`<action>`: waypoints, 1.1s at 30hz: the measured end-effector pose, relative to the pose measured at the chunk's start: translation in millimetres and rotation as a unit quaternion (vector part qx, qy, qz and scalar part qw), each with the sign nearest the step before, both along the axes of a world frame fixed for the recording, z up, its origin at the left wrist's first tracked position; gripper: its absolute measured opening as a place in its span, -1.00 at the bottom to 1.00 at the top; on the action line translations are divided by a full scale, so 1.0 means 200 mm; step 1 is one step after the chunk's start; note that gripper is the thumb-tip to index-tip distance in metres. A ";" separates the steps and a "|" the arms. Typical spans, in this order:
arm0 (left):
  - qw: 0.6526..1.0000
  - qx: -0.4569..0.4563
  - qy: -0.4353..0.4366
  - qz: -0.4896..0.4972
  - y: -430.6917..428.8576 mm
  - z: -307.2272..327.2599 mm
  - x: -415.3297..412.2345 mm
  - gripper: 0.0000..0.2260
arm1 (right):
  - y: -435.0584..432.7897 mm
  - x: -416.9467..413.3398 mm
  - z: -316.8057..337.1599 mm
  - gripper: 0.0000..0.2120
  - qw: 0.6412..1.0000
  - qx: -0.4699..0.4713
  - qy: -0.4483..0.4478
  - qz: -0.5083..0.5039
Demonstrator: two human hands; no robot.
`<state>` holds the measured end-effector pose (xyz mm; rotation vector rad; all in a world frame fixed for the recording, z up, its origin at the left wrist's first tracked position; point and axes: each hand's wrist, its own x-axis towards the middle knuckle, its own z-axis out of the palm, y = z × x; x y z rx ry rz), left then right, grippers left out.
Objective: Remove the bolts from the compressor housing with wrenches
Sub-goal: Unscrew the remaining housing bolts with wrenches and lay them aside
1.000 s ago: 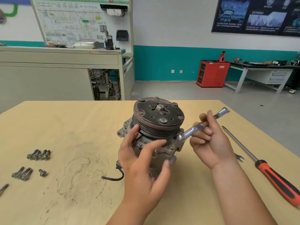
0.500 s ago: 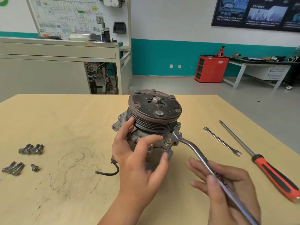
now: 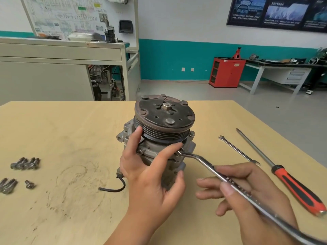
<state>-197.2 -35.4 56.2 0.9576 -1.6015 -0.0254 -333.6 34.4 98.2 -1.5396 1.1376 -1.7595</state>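
L hand [image 3: 152, 175] grips the compressor housing [image 3: 155, 146] on the desk [image 3: 70, 129]. R hand [image 3: 247, 197] pinches a wrench [image 3: 205, 163], its head seated on a flange bolt [image 3: 178, 153]

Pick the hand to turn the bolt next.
Right. The right hand holds the wrench, its head on a housing bolt; the left hand grips the compressor, steadying it.

Bare table [image 3: 70, 131] runs wide between the compressor [image 3: 164, 131] and the bolts [image 3: 24, 163] at far left, broken only by a short cable [image 3: 115, 189] at the compressor's foot. Its near side is crowded by the left hand [image 3: 152, 175] and the wrench [image 3: 205, 162] in the right hand [image 3: 261, 184]; a spare wrench [image 3: 238, 150] and screwdriver [image 3: 297, 188] line the right flank.
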 end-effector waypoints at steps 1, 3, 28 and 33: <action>1.000 -0.001 0.001 -0.001 0.00 0.00 0.00 -0.64 | -0.02 -0.04 0.01 -0.85 1.000 0.001 -0.011 0.025; 1.000 -0.004 0.002 0.001 0.00 0.00 0.00 -0.65 | -0.07 -0.10 0.01 -0.82 0.996 0.010 -0.046 0.069; 0.999 -0.021 0.034 -0.006 -0.01 -0.01 -0.01 -0.71 | -0.53 -0.01 0.02 -0.75 0.959 0.133 -0.240 0.065; 1.000 -0.018 0.017 0.000 -0.01 -0.02 -0.01 -0.67 | -0.53 -0.03 0.06 -0.77 0.898 0.095 -0.400 0.156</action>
